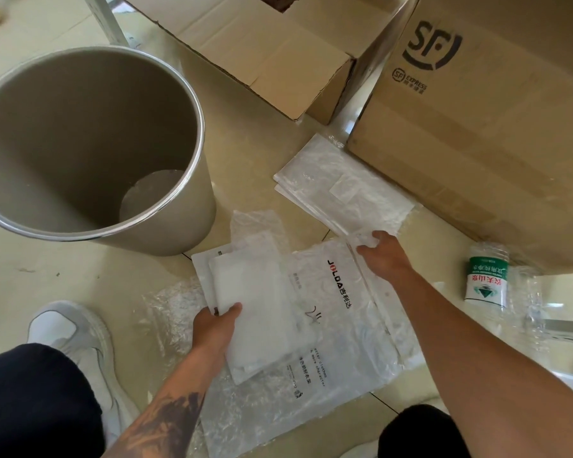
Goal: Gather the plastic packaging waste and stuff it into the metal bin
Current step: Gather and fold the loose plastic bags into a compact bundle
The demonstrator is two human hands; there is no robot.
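A round metal bin [192, 104] stands on the floor at the left, with nothing in it. Clear and white plastic bags lie spread on the tiles in front of me. My left hand [214, 327] grips a stack of frosted white bags [255, 299] by its near edge. Under that stack lies a large printed bag [338, 325] with black lettering. My right hand [382, 254] pinches the near corner of a separate flat pile of clear bags [338, 190] lying by the big carton.
A large SF Express carton [483, 133] stands at the right and an open carton [255, 44] at the back. A crushed plastic bottle with a green label [487, 280] lies at the right. My white shoe [76, 338] and dark knees are at the bottom.
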